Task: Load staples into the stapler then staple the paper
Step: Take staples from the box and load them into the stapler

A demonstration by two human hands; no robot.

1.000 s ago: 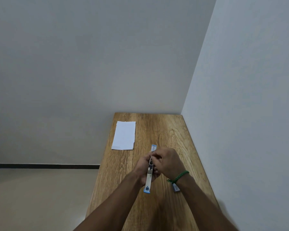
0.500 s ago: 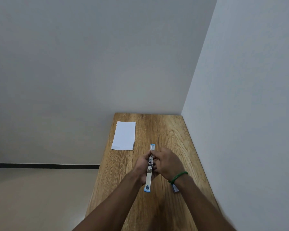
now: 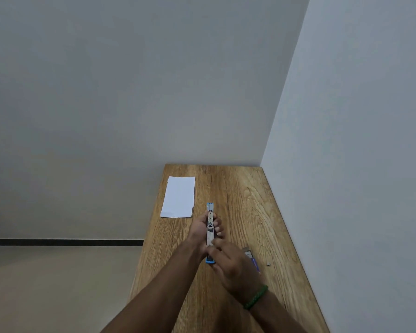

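A blue stapler (image 3: 210, 230) lies opened out flat above the wooden table, its metal channel facing up. My left hand (image 3: 200, 229) cups it from below around the middle. My right hand (image 3: 233, 265) has its fingers pinched on the stapler's near end, by the blue tip. A white sheet of paper (image 3: 179, 197) lies at the table's far left. A staple box (image 3: 251, 258) and a small loose staple piece (image 3: 268, 263) lie right of my right hand.
The narrow wooden table (image 3: 245, 207) stands in a corner, with a white wall (image 3: 358, 164) tight along its right edge and another behind. The floor drops away to the left.
My right hand has slid from the stapler's middle toward its near end, uncovering the staple box and loose piece. The left hand keeps its hold.
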